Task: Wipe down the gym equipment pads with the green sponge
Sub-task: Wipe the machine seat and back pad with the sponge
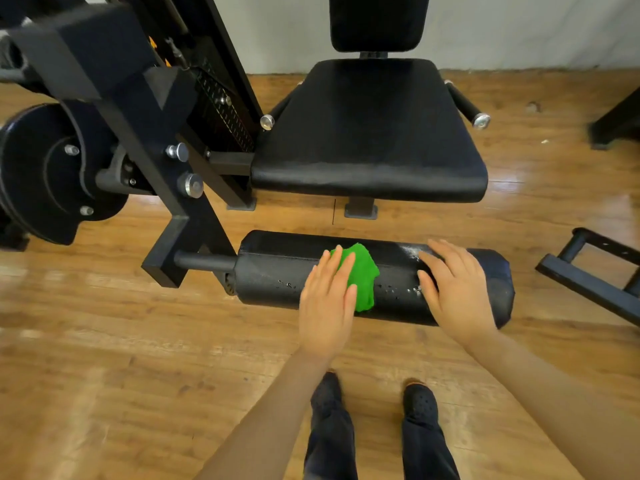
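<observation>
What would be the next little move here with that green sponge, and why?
Probably slide the green sponge rightward along the roller pad, toward the right hand. The left hand presses the sponge flat near the pad's middle, and pale specks and streaks show on the surface between the two hands. The right hand rests on the pad, seemingly steadying it, and may need to shift aside.

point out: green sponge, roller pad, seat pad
green sponge [362,275], head view, middle of its exposed part.
roller pad [273,275], head view, bare left section.
seat pad [370,133], head view, centre of top surface.
</observation>
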Tool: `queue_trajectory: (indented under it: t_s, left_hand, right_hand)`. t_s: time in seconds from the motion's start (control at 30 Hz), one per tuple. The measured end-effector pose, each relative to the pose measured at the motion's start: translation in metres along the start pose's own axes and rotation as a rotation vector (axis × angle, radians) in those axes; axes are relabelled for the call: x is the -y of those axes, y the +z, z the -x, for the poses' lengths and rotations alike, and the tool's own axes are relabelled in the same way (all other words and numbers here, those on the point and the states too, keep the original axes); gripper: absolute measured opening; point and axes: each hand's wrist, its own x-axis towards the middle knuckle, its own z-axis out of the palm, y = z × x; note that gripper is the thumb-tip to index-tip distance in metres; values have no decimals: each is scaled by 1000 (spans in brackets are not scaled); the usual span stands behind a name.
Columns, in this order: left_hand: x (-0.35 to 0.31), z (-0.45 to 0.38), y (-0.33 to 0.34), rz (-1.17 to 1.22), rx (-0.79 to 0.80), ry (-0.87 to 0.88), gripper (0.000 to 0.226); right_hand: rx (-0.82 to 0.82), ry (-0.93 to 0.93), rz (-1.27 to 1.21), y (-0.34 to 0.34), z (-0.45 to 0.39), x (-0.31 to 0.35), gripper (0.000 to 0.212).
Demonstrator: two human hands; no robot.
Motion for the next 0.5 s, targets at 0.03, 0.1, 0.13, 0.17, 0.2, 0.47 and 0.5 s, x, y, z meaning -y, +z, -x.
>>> queue_trajectory:
  t_s: [0.03, 0.1, 0.13, 0.17, 0.2, 0.47, 0.5]
  left_hand:
    - [11, -2, -7, 11, -22, -16, 49]
    - [31, -9, -20, 32, -82, -88, 49]
    - [40, -13, -26, 34, -109, -119, 50]
    - [47, -17, -31, 29, -128, -135, 51]
    - [53, -21, -35, 18, -139, -138, 51]
    - [56, -45, -28, -129, -95, -44, 50]
    - [52, -49, -24, -147, -92, -39, 50]
  right_hand:
    - [-14, -25, -29, 3, 0, 12, 44]
    - [-11, -72, -85, 9, -4, 40, 43]
    - [-2, -99, -100, 13, -6, 54, 43]
    - [12, -131, -100, 18, -9, 67, 45]
    - [32, -164, -86, 23, -12, 79, 46]
    - [157, -209, 92, 44, -14, 89, 55]
    - [146, -183, 83, 41, -13, 83, 54]
